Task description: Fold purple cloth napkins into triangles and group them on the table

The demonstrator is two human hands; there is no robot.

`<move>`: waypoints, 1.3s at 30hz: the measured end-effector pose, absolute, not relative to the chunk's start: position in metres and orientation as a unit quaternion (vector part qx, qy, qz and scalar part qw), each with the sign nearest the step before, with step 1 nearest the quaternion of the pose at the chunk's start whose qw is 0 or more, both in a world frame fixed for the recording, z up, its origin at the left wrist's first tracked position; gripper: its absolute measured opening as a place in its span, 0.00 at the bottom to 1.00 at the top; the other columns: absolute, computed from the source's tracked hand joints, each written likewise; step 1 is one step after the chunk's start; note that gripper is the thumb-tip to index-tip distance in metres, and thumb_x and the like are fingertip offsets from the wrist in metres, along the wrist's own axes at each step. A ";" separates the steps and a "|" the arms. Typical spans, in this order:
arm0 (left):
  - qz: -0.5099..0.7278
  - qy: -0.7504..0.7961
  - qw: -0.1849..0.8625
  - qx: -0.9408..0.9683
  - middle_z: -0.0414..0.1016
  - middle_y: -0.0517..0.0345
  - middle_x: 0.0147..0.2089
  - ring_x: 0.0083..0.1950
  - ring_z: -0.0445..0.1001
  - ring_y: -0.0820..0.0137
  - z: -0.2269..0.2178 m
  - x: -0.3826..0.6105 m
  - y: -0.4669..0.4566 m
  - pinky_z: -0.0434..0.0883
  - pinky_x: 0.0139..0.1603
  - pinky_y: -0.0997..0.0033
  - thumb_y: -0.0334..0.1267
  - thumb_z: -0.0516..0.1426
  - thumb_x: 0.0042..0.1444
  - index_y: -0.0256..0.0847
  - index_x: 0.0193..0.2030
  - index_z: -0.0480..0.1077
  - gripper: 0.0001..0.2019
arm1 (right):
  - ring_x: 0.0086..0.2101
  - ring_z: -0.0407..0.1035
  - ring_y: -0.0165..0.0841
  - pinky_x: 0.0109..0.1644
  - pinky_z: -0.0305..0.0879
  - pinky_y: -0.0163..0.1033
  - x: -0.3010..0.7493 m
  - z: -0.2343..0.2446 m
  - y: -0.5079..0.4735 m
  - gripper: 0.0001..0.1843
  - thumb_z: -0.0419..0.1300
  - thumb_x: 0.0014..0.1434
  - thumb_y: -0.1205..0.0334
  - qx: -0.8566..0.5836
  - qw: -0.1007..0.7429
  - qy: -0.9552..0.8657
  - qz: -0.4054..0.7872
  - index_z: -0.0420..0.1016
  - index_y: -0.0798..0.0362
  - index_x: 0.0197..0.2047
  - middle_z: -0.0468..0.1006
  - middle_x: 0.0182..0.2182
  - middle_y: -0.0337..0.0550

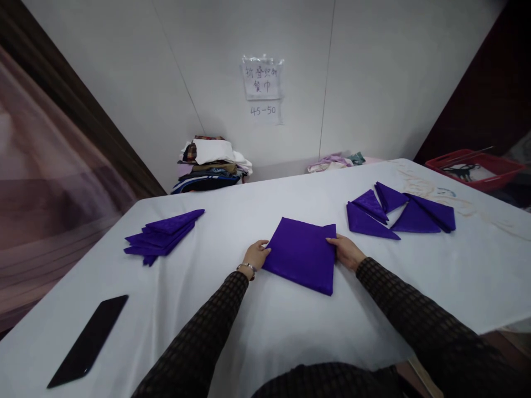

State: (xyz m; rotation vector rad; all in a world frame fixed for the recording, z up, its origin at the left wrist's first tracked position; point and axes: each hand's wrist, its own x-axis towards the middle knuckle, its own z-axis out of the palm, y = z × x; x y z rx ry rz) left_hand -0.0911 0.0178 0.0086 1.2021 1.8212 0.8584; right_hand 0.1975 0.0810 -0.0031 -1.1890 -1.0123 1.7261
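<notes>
Purple napkin (302,254) touches left fingers (264,247) and right fingers (333,241).

"What does your cloth look like?"

"Your purple cloth (302,254) is folded into a square. It is dark purple all over, and it looks smooth."

"How does it lie?"

"It lies flat on the white table (249,320). It is turned a little, so one corner points down at you."

"Where is it?"

"It is right in front of you. Your left hand (256,255) touches its left corner. Your right hand (346,251) touches its right edge."
</notes>
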 end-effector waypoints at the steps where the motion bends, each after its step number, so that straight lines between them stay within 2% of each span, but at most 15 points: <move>1: 0.340 0.715 0.383 0.477 0.77 0.56 0.31 0.32 0.74 0.70 0.008 -0.090 0.017 0.70 0.34 0.73 0.34 0.58 0.50 0.36 0.50 0.70 0.18 | 0.31 0.74 0.35 0.37 0.71 0.40 0.198 -0.002 0.082 0.08 0.57 0.50 0.69 -0.471 0.400 -0.403 0.675 0.70 0.53 0.36 0.80 0.31 0.44; 5: 0.343 0.713 0.360 0.495 0.75 0.59 0.27 0.30 0.74 0.70 0.005 -0.088 0.014 0.70 0.32 0.72 0.38 0.57 0.51 0.37 0.50 0.69 0.18 | 0.27 0.73 0.33 0.30 0.69 0.37 0.206 0.007 0.084 0.13 0.58 0.51 0.68 -0.497 0.394 -0.393 0.665 0.70 0.53 0.42 0.79 0.31 0.43; 8: 0.340 0.709 0.349 0.510 0.74 0.60 0.27 0.30 0.73 0.70 0.005 -0.089 0.012 0.69 0.33 0.72 0.40 0.57 0.51 0.37 0.50 0.69 0.19 | 0.25 0.72 0.31 0.28 0.69 0.36 0.213 0.014 0.084 0.17 0.58 0.51 0.68 -0.507 0.378 -0.394 0.666 0.69 0.54 0.46 0.79 0.29 0.42; 13: 0.338 0.709 0.319 0.531 0.77 0.55 0.34 0.36 0.75 0.68 0.004 -0.088 0.010 0.70 0.38 0.70 0.38 0.55 0.53 0.39 0.51 0.68 0.18 | 0.20 0.68 0.29 0.23 0.67 0.34 0.217 0.016 0.092 0.18 0.58 0.52 0.68 -0.549 0.367 -0.417 0.624 0.67 0.56 0.48 0.75 0.23 0.38; 19: 0.309 0.725 0.234 0.570 0.78 0.55 0.41 0.47 0.75 0.65 0.000 -0.085 0.007 0.69 0.44 0.69 0.38 0.53 0.56 0.44 0.51 0.68 0.15 | 0.15 0.63 0.26 0.15 0.55 0.28 0.220 0.003 0.115 0.29 0.62 0.49 0.70 -0.583 0.389 -0.465 0.541 0.63 0.59 0.55 0.69 0.16 0.31; 22: 0.278 0.737 0.196 0.585 0.78 0.55 0.42 0.46 0.75 0.66 0.001 -0.082 0.004 0.69 0.44 0.69 0.38 0.52 0.57 0.45 0.52 0.67 0.16 | 0.15 0.61 0.25 0.15 0.53 0.28 0.223 -0.004 0.123 0.29 0.63 0.47 0.71 -0.590 0.386 -0.502 0.500 0.65 0.59 0.54 0.68 0.16 0.29; 26: 0.242 0.753 0.156 0.592 0.78 0.54 0.40 0.41 0.76 0.65 0.006 -0.078 0.000 0.69 0.40 0.70 0.39 0.50 0.59 0.44 0.54 0.66 0.17 | 0.16 0.62 0.25 0.19 0.57 0.30 0.225 -0.010 0.128 0.27 0.60 0.48 0.71 -0.600 0.368 -0.557 0.441 0.67 0.59 0.53 0.68 0.19 0.30; 31: 0.222 0.763 0.143 0.590 0.78 0.52 0.41 0.41 0.76 0.63 0.009 -0.074 -0.001 0.68 0.39 0.68 0.40 0.49 0.60 0.43 0.56 0.65 0.18 | 0.24 0.67 0.27 0.32 0.63 0.33 0.226 -0.011 0.133 0.23 0.60 0.50 0.69 -0.617 0.327 -0.628 0.342 0.70 0.57 0.51 0.73 0.26 0.35; 35: 0.216 0.764 0.135 0.593 0.77 0.50 0.44 0.43 0.75 0.63 0.010 -0.072 -0.002 0.68 0.42 0.66 0.39 0.49 0.60 0.42 0.57 0.63 0.18 | 0.34 0.69 0.33 0.42 0.61 0.36 0.227 -0.005 0.132 0.22 0.60 0.51 0.66 -0.625 0.276 -0.683 0.260 0.71 0.57 0.51 0.75 0.30 0.40; 39: 0.215 0.757 0.129 0.603 0.76 0.51 0.47 0.47 0.74 0.64 0.010 -0.070 -0.003 0.68 0.45 0.67 0.37 0.49 0.60 0.42 0.57 0.63 0.18 | 0.39 0.68 0.36 0.44 0.59 0.37 0.227 -0.001 0.130 0.18 0.59 0.54 0.64 -0.628 0.217 -0.719 0.202 0.73 0.57 0.48 0.75 0.37 0.47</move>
